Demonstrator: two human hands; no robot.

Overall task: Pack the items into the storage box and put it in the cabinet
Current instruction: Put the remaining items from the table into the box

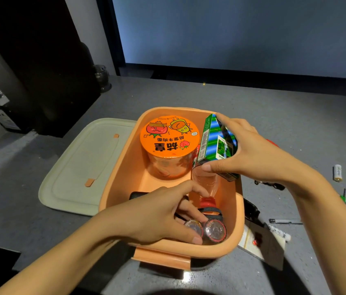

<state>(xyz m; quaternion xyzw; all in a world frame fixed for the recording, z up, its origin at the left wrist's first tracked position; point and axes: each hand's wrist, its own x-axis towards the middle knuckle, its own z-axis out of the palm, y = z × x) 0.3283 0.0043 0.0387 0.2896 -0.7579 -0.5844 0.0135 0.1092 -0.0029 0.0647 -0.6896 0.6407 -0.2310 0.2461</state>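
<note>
1. While R hand [252,154] grips green carton [214,141] over storage box [121,188] on counter, L hand [159,216] pinches strapped lamp [214,231] inside, near end.
2. Best bet: stand carton upright, slot betw noodle cup [167,137] & R wall, over bottle [206,179].
3. Keep lamp low so lid [78,162] shuts.

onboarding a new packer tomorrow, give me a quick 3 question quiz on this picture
1. True or false: the pale flat plastic lid covers the orange plastic storage box.
2. Which hand holds the green and blue cardboard carton? A left B right
3. Where does the round orange-lidded noodle cup stand?
Key: 1 false, it lies beside the box. 2 B, the right hand. 3 inside the box, at its far end.
</note>
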